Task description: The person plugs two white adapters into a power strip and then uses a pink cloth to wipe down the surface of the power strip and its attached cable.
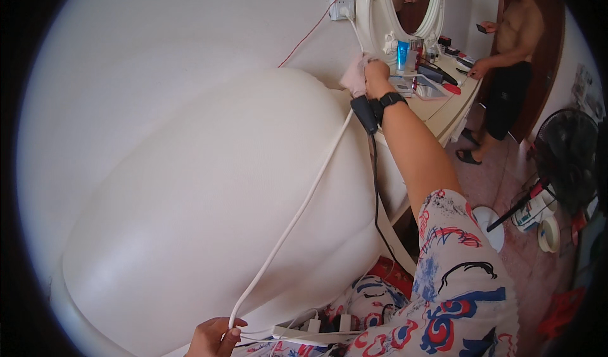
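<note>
My left hand (213,337) is at the bottom, its fingers closed around a thick white power cable (294,224). From there the cable runs taut up to my right hand (377,72), which grips a pale pink cloth (355,76) around it. Above the cloth the cable continues to a wall socket (342,8). A black power adapter (365,114) hangs below the cloth beside my strapped wrist, its black cord (376,190) trailing down. Low in front of me lies a white power strip (280,331) with white plugs in it.
A large white padded headboard (213,181) fills the left. A cream dressing table (449,112) holds a blue tube (402,55), a tablet (430,88) and bottles below a mirror. Another person (515,48) stands beyond it. A black fan (570,152) and a white bucket (534,209) are at right.
</note>
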A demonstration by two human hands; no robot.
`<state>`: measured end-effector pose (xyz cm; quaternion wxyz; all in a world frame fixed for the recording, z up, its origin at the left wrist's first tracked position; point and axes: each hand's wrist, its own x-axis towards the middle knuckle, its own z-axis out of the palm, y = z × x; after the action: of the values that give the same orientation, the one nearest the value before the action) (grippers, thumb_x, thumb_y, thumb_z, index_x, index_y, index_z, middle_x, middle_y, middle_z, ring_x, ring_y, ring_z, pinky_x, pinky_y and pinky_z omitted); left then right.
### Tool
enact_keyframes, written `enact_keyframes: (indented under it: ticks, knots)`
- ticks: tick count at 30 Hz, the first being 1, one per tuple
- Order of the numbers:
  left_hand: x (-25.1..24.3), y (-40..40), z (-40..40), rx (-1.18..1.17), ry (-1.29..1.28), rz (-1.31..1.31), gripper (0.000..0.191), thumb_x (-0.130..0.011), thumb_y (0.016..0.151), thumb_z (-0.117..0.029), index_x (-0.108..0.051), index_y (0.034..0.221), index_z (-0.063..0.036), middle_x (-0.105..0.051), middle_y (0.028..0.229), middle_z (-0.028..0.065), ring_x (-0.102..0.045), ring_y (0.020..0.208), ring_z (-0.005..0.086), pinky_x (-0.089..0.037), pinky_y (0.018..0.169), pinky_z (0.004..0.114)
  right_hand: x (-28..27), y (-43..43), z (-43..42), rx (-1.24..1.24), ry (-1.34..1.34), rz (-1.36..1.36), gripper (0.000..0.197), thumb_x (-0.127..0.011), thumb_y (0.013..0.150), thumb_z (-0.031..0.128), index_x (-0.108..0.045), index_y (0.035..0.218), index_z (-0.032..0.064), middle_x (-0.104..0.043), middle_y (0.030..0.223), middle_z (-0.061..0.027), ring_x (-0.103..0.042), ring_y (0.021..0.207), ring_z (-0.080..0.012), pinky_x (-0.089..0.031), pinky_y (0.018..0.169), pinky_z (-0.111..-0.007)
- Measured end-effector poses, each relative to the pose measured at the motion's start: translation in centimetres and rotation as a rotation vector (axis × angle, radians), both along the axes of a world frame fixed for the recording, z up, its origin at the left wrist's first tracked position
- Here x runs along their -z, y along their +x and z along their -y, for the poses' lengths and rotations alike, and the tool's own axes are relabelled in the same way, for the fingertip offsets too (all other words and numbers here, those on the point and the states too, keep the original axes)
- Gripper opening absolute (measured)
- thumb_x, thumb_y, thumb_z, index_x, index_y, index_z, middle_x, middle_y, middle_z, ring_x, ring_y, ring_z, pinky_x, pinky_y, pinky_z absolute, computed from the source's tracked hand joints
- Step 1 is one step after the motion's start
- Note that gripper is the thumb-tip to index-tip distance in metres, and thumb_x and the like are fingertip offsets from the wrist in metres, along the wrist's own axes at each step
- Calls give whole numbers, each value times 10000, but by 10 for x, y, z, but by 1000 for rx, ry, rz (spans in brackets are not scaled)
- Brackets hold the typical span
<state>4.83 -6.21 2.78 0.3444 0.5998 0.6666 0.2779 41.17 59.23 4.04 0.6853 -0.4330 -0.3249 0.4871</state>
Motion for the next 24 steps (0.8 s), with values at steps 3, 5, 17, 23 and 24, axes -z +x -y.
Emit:
enact_keyframes:
  ticks: [3,5,17,23,24]
  knots:
    - [-16,2,1,96,-83,65,288,-482,942,-235,-615,980,18,-593,742,77,-525,695,114,-430,609,266,17,-12,62,255,240,124,203,-513,837,130,-630,991,68,-600,1086,-106,-573,997,-195,-488,788,-316]
    - [-19,3,1,94,-104,48,265,-499,938,-232,-627,1029,-19,-585,713,71,-533,695,114,-447,644,257,14,-6,108,11,267,-95,216,-518,842,129,-602,1031,67,-600,1061,-94,-576,981,-210,-488,794,-323]
    - [20,23,11,41,83,142,278,-492,943,-228,-603,977,25,-541,608,28,-532,585,92,-439,567,229,23,57,290,-611,283,-236,252,-449,939,165,-535,1139,38,-591,1096,-71,-569,994,-202,-466,887,-340]
    - [31,37,22,54,90,145,288,-490,945,-228,-558,1067,24,-562,654,31,-543,636,100,-454,626,237,49,53,332,-713,241,-253,270,-462,933,206,-556,1128,44,-612,1065,-78,-579,978,-193,-475,874,-336]
    - [36,37,24,51,104,162,290,-486,948,-232,-562,1055,27,-567,675,31,-543,660,96,-452,647,234,50,50,340,-726,216,-279,272,-468,931,214,-559,1124,47,-615,1058,-77,-582,973,-191,-477,872,-338]
